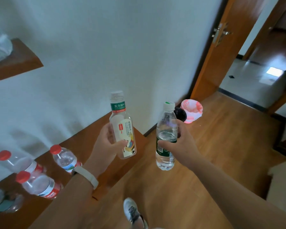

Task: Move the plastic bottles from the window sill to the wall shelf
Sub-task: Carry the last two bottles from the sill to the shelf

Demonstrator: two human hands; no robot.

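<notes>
Room: we are facing a white wall (105, 47), with an open wooden door (221, 55) at our right and wood flooring (196, 162) below.
Shelf: a wooden wall shelf (19, 63) is sitting upper left, carrying crumpled clear plastic.
Counter: three red-capped bottles (38, 185) are standing on the low brown counter (89, 139) at lower left.
Left grip: our left hand (105, 146) is clasping the tea bottle (122, 128), fingers wrapped round its lower half.
Right grip: our right hand (180, 144) is clenching around the water bottle (166, 138) at its green label.
Bottles: both are being held upright in the air, near each other but apart.
</notes>
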